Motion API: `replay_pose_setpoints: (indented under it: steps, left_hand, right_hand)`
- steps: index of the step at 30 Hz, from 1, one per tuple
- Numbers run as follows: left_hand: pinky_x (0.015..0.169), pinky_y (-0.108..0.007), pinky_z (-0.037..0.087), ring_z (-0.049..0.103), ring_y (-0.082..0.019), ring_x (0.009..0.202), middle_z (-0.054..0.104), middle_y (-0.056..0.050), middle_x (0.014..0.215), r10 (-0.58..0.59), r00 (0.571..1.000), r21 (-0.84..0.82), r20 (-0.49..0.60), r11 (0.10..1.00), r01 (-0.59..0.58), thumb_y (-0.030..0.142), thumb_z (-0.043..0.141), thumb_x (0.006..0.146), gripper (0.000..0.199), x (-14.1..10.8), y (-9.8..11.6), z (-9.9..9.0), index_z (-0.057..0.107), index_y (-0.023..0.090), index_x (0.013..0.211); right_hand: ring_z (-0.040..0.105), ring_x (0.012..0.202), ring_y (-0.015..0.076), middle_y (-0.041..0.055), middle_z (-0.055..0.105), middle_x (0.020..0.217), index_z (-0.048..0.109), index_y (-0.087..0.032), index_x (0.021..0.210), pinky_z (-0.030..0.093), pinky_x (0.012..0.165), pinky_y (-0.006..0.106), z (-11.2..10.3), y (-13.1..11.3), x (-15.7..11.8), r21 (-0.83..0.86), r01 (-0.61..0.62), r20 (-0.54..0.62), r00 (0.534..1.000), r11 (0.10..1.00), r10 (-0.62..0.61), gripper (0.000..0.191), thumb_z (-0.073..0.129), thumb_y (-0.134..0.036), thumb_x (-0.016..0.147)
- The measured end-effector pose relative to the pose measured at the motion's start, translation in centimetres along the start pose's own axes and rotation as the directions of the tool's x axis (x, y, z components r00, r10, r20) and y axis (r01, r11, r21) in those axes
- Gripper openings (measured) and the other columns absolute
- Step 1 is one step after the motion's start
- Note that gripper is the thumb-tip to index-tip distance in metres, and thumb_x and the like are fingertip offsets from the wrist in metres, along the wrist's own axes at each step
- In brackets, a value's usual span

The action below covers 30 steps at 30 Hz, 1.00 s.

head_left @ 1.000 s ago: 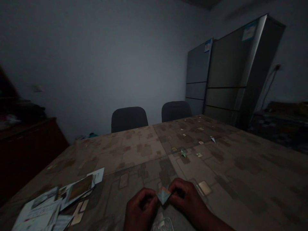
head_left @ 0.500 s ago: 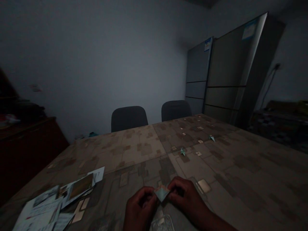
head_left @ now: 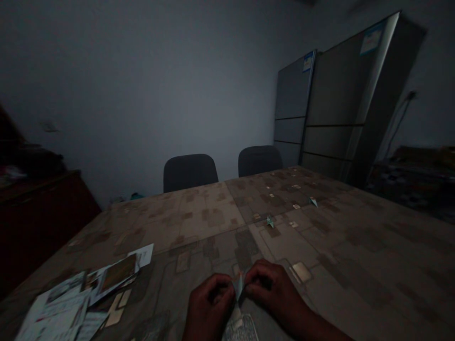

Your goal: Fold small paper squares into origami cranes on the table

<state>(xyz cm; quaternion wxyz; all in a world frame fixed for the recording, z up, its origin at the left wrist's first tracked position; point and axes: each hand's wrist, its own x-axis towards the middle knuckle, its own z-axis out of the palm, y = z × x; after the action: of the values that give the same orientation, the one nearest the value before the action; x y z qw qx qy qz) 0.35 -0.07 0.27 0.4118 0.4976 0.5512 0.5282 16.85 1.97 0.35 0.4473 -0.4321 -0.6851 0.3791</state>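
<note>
A small piece of folded paper [head_left: 238, 285], pale blue-green with some orange at its top, is held between both hands near the table's front. My left hand [head_left: 210, 303] pinches its left edge between thumb and fingers. On the other side, my right hand [head_left: 272, 289] pinches the right edge in the same way. The paper looks narrow, its sides drawn toward each other. Farther off on the table lie a small green folded paper figure [head_left: 270, 221] and a pale blue-green folded paper piece [head_left: 313, 202].
The table [head_left: 199, 213] wears a brown patterned cover. Loose printed papers [head_left: 60, 308] are piled at its left front. Two dark chairs [head_left: 190, 173] [head_left: 260, 161] stand at the far edge. A tall cabinet-like unit [head_left: 334, 94] rises at the back right; a reddish-brown cabinet [head_left: 46, 222] is at left.
The hands have come slightly closer together. The folded paper between them has gone from a wide diamond shape to a narrow one.
</note>
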Motion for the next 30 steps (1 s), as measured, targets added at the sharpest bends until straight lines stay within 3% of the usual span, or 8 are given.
replay_pose_setpoints:
  steps: [11, 17, 30]
  left_hand:
    - [0.046, -0.02, 0.035, 0.048, -0.012, 0.049, 0.056, 0.003, 0.051, 0.008, 0.999, -0.039, -0.041, 0.999, -0.01, 0.026, 0.07, 0.062, 0.011, -0.13, -0.28, 0.09, 0.066, 0.016, 0.058]
    - [0.05, -0.02, 0.042, 0.056, -0.014, 0.05, 0.064, 0.0, 0.049, -0.106, 0.994, -0.256, -0.024, 0.962, 0.096, 0.025, 0.073, 0.061, 0.012, 0.43, -0.52, -0.01, 0.064, 0.016, 0.059]
    - [0.05, -0.021, 0.042, 0.057, -0.015, 0.051, 0.066, 0.0, 0.05, -0.048, 0.998, -0.134, -0.038, 0.99, 0.042, 0.029, 0.074, 0.06, 0.015, 0.54, -0.93, -0.2, 0.066, 0.017, 0.057]
  right_hand:
    - [0.056, 0.064, 0.0143, -0.0012, 0.06, 0.067, 0.069, -0.017, 0.067, 0.04, 0.06, 0.023, -0.04, 0.16, 0.06, 0.02, 0.022, -0.012, 1.0, 1.0, -0.022, 0.016, 0.063, -0.002, 0.064]
    - [0.053, 0.06, 0.0137, -0.0013, 0.058, 0.064, 0.068, -0.015, 0.065, 0.037, 0.056, 0.022, -0.3, 0.08, 0.2, 0.046, -0.053, -0.021, 0.998, 0.998, 0.054, 0.006, 0.066, -0.009, 0.067]
    - [0.053, 0.061, 0.0141, -0.0008, 0.058, 0.064, 0.068, -0.014, 0.063, 0.036, 0.057, 0.022, -0.03, 0.6, 0.39, 0.052, -0.052, -0.036, 0.998, 0.997, 0.054, 0.004, 0.067, -0.01, 0.065]
